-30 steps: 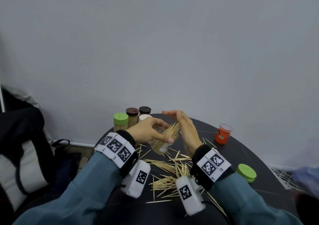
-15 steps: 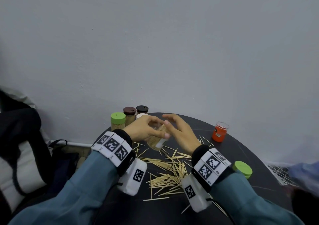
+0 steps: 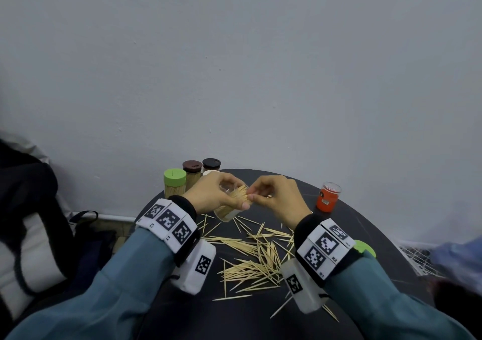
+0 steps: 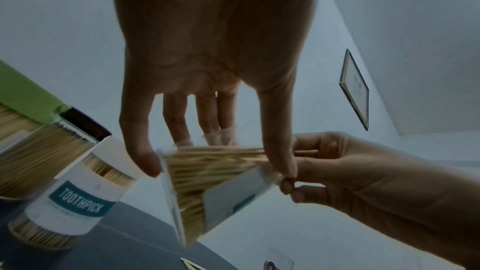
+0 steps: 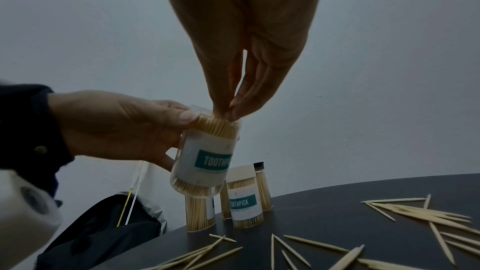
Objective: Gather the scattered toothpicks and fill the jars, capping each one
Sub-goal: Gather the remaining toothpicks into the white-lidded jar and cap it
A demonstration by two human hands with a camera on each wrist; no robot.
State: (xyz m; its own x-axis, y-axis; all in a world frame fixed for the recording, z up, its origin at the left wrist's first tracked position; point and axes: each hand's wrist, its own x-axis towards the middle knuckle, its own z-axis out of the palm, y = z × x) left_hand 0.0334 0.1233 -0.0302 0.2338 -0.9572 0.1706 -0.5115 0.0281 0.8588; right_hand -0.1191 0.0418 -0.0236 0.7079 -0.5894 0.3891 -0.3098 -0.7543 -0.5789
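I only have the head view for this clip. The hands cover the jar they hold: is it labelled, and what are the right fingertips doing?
Observer: Yes. The right wrist view shows the held jar with a white label and a teal TOOTHPICK band.
Operator: And the right hand?
Observer: The right hand pinches toothpick tips at the jar's open mouth.
Operator: The left hand?
Observer: The left hand grips the jar, thumb near its rim, tilted off the table.

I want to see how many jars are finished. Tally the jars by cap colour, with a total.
Green-capped jar: 1
Brown-capped jar: 1
Black-capped jar: 1
White-capped jar: 1
Uncapped: 2, the held jar and the red jar
Total: 6 jars
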